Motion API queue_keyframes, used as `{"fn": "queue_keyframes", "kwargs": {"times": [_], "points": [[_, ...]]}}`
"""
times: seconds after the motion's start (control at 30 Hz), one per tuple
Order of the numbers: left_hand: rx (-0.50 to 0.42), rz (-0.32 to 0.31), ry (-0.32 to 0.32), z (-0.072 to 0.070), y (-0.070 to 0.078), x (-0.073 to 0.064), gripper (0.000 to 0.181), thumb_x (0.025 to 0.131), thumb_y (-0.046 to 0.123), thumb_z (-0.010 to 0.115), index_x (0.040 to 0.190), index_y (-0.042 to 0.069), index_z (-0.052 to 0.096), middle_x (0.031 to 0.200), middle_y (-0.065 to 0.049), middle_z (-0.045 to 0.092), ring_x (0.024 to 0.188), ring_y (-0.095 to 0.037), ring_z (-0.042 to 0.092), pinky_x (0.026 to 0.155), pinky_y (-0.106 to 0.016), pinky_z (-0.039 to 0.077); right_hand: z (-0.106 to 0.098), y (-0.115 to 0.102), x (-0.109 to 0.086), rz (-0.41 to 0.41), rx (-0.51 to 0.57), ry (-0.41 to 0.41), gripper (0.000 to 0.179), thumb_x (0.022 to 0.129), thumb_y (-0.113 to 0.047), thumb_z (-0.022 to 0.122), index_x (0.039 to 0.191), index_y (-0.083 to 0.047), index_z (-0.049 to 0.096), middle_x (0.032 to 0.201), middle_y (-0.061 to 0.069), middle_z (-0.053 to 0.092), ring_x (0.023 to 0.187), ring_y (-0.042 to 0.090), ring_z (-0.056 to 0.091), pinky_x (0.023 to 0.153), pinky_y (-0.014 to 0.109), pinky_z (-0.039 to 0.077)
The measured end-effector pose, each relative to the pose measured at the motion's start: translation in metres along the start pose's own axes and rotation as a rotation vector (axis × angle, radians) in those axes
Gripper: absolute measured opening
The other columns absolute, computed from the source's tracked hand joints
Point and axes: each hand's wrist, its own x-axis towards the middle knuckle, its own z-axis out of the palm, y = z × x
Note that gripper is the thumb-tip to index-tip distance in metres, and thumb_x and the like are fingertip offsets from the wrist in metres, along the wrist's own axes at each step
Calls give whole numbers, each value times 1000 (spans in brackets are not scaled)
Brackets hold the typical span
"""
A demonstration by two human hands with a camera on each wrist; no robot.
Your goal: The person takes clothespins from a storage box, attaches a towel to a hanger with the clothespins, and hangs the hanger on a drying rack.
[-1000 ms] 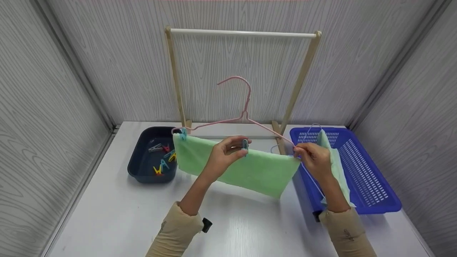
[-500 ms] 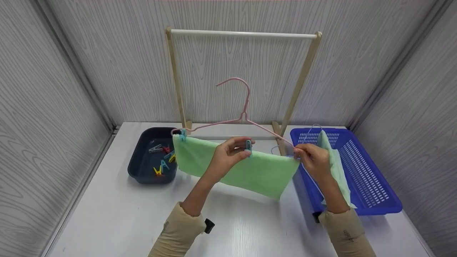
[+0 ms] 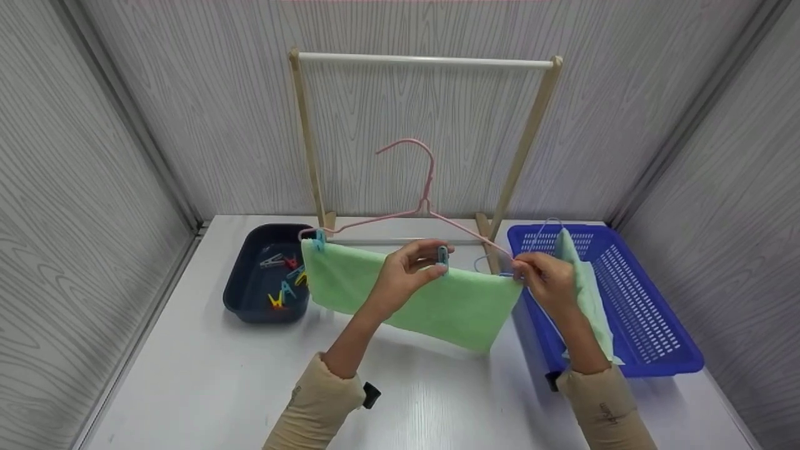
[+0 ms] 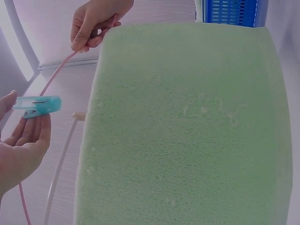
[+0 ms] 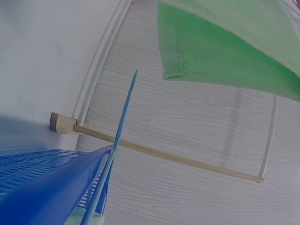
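A light green towel (image 3: pixel 462 312) is draped over the lower bar of a pink wire hanger (image 3: pixel 381 219). One teal clothespin (image 3: pixel 320 240) clips it at the left end. My left hand (image 3: pixel 400 281) pinches another teal clothespin (image 4: pixel 47 104) between thumb and fingers, close to the towel's top edge, right of its middle. At the hanger's right end, my right hand (image 3: pixel 550 281) grips the pink wire by the towel's corner. The left wrist view shows the towel (image 4: pixel 187 126) broad and near. In the right wrist view a towel corner (image 5: pixel 201 56) hangs above; the right hand is out of that view.
A dark bin (image 3: pixel 232 290) at left holds several coloured clothespins (image 3: pixel 286 289). At right stands a blue basket (image 3: pixel 665 303) with another green towel (image 3: pixel 590 294) and a pale blue hanger (image 5: pixel 124 112). A wooden rack with a white bar (image 3: pixel 425 59) stands behind.
My left hand has slid a little to the right along the towel's top edge with the clothespin. The hanger has dipped slightly; my right hand keeps its hold.
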Motion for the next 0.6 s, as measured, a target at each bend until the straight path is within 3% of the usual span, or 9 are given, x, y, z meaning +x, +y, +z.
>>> {"fn": "queue_keyframes", "kwargs": {"times": [0.3,0.6], "points": [[19,11,-17,8,-1,2,35,86,-3,60,120,-10,52,115,-19,57,105,-27,54,92,-37,42,0,-2,2,8,5,6,33,88,-24,60,71,5,62,58,8,56,45,15,49,45,14,41],[24,-19,-11,16,23,-2,34,87,-6,58,119,-15,49,114,-25,55,107,-33,52,93,-38,41,2,-3,-1,22,52,14,33,88,-21,60,71,7,62,58,10,56,45,15,49,44,14,40]]}}
